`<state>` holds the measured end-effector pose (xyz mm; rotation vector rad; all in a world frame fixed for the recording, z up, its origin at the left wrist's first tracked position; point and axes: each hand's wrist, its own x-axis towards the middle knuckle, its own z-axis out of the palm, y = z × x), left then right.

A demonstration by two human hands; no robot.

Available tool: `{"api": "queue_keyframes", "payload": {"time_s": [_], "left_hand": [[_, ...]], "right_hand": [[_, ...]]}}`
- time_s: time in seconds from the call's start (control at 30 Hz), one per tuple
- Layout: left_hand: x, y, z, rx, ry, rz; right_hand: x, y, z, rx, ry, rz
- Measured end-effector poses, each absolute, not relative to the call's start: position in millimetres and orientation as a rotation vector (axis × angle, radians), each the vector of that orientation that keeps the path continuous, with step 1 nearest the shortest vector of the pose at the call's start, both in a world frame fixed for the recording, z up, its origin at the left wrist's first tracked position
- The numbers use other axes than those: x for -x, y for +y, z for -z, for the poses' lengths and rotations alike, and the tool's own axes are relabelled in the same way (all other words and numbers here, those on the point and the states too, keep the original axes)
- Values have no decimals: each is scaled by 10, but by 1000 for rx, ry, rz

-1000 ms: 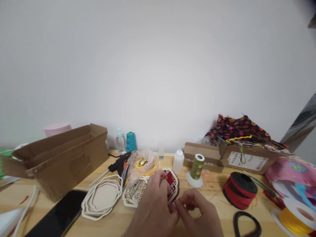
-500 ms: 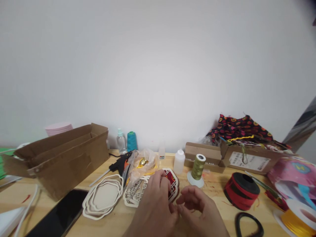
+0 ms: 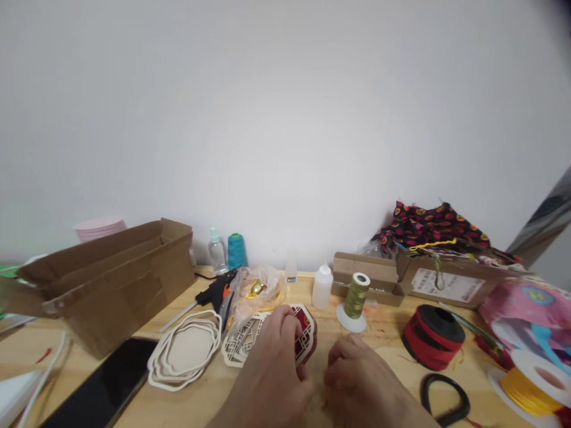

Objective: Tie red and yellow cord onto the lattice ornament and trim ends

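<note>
red-backed lattice frame [image 3: 306,334]: cream wooden cutout with a scalloped outline and fretwork bars over dark red patterned fabric. Its near-left part is under the curled fingers of the left hand [image 3: 272,371]; the far-right part sticks out past them. Flat on the counter or slightly lifted, cannot tell. The right hand [image 3: 363,380] is just beside it to the right; contact unclear. The bare lattice cutout [image 3: 241,345] has the same shape in plain cream with no fabric. It lies flat, partly under the red one, just left of the left hand's fingers.

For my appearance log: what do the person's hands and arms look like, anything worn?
Both the left hand and the right hand are bare: no gloves, rings, watch or sleeve shows. Nothing is worn up to the picture's bottom edge.
</note>
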<state>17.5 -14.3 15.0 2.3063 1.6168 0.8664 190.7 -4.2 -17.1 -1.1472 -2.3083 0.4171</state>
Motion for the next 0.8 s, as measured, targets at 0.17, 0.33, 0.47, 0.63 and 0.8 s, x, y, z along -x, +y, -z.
{"api": "queue_keyframes", "payload": {"time_s": [0.17, 0.33, 0.47, 0.63, 0.8], "left_hand": [[-155, -179, -184, -2206, 1602, -831], [-162, -193, -230, -2148, 1614, -756], [-189, -180, -172, -2121, 1634, -801], [-189, -164, -188, -2025, 1665, -748], [-152, -147, -217, -2002, 1583, -657]], "right_hand": [[-1861, -19, 179, 1260, -2495, -338], [-1874, -16, 192, 1263, -2509, -367], [-1922, -77, 187, 1140, -2351, -554], [-1831, -163, 133, 1236, -2056, -768], [-1682, -174, 194, 1256, -1809, -839]]}}
